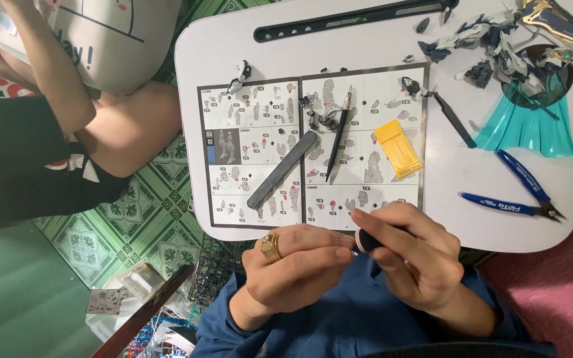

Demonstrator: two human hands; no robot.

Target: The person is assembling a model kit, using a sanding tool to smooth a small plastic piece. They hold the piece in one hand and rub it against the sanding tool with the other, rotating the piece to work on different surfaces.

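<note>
Close up, black marker [374, 240] (pale-ringed end), stubby

one white bench [392, 40] carries everything counted here. one open instruction booklet [313, 149] shows two pages. on it lie one grey sanding file [281, 170], one dark hobby knife [339, 135] and one yellow plastic piece [398, 148]. one pair of blue-handled nippers [515, 192] has two handles. one black pair of tweezers [454, 120] lies beside the booklet. one long black slotted bar [349, 20] sits at the far edge. one model figure [505, 46] stands on one teal translucent base [528, 122]. several tiny loose parts are scattered about, too small to count surely. two hands show, left [296, 268] and right [409, 255], with one gold ring [271, 246] and one small dark cylinder [374, 240] between them. one other person [54, 106] sits beside.
</note>
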